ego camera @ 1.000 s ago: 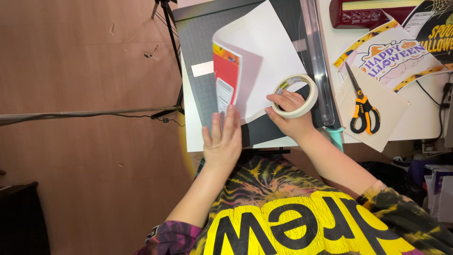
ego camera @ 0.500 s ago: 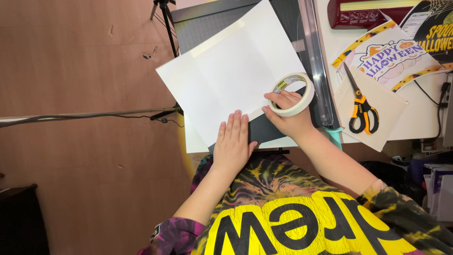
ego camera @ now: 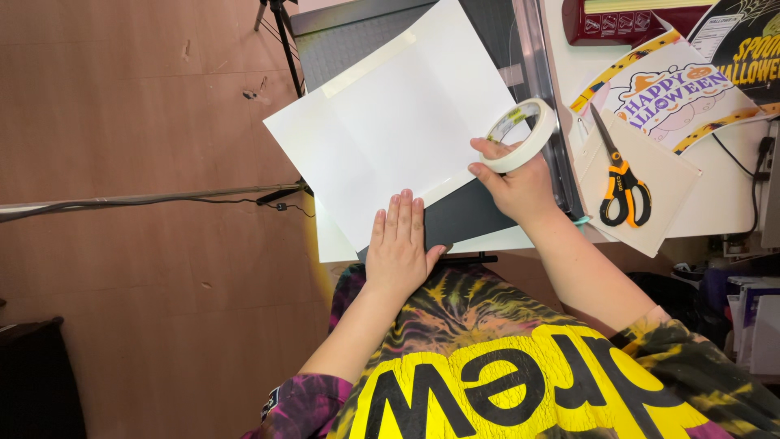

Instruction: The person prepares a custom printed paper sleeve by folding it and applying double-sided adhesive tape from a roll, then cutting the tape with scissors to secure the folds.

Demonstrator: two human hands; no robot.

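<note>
While only flat open left hand (ego camera: pixel 398 248) pins large folded white card sheet (ego camera: pixel 398 130) overhanging table's near edge, and right hand (ego camera: pixel 520 183) grips white tape roll (ego camera: pixel 522 134), likely to slide or spring open.

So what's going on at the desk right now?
A person presses the left hand flat on the near edge of a large white folded sheet of card lying over a dark grey paper trimmer. The right hand holds a white roll of tape at the sheet's right edge. Orange-handled scissors lie untouched nearby.
</note>
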